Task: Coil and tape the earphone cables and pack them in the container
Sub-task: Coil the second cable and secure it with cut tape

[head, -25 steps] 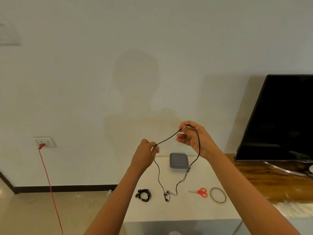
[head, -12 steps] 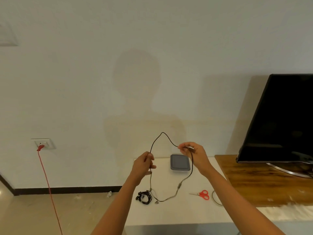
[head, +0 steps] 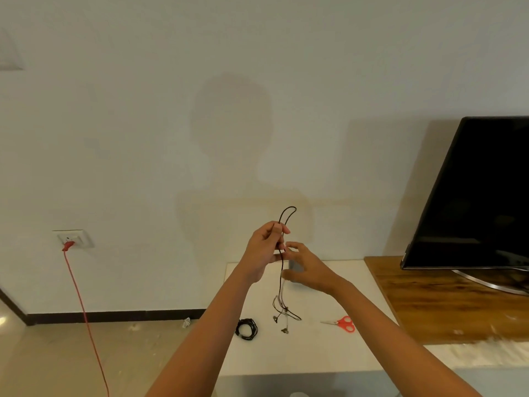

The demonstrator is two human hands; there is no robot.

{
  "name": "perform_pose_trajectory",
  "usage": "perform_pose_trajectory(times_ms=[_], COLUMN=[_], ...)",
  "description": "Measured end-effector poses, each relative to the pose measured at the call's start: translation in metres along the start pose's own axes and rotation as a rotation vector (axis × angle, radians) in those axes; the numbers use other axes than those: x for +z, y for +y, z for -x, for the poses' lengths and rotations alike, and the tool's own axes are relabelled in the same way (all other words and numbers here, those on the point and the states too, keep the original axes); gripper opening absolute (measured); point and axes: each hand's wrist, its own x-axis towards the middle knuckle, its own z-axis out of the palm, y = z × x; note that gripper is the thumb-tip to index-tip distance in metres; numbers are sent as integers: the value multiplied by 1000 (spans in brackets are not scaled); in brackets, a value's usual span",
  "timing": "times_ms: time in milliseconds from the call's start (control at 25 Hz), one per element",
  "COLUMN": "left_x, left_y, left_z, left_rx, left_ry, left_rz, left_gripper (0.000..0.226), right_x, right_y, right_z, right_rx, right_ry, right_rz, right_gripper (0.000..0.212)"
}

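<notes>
Centre frame, the left hand pinches an upright loop of cable, its tail hanging straight down beside the open-fingered right hand.

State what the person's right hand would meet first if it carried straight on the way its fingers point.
The right hand points leftward, so it would first meet the earphone cable hanging from the left hand, then that hand itself. Depth is unclear; it may be touching the cable now.

Single head-worn view (wide-angle) faces the wall at 12 o'clock, tilted slightly down; white table close at 6 o'clock, television at 3.
</notes>
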Motion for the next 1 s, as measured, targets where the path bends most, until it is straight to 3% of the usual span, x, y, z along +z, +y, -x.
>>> perform_pose_trajectory(times_ms=[40, 160, 240, 400, 520, 640, 760, 840, 880, 960, 1000], left_x=[2, 5, 0, -16, -22, -24, -25, -25, -25, -26, -27], left_y=[1, 3, 2, -16, -35, -40, -32, -22, -17, -5, 1], left_z=[-1, -6, -9, -6, 5, 17, 26, 29, 30, 31, 32], left_rx=[10, 47, 57, -49, -100, -155, -226, -258, -265, -251, -240], left_ry=[-8, -15, -17, -133, -266, -262, -159, -87, -61, -48, -60], left_rz=[21, 89, 85, -255, -368, -234, -7, 119, 161, 182, 172], left_gripper=[28, 26, 27, 40, 37, 33, 33, 34, 34, 33, 33], right_x=[4, 12, 12, -4, -22, -36, -35, -27, -22, -13, -10], right_y=[-1, -6, -9, -20, -30, -31, -21, -17, -16, -13, -15], right_z=[1, 3, 2, 1, -1, -1, 4, 11, 16, 20, 22], right_rx=[-7, -42, -39, -3, 11, 93, 295, 464, 505, 352, 184], right_ry=[-15, 88, 190, 323, 359, 450, 466, 380, 339, 416, 458], right_rz=[-13, 63, 49, -546, -906, -1071, -1176, -981, -707, -117, -40], right_gripper=[44, 15, 24, 18, 15, 11, 14, 23, 31, 35, 24])
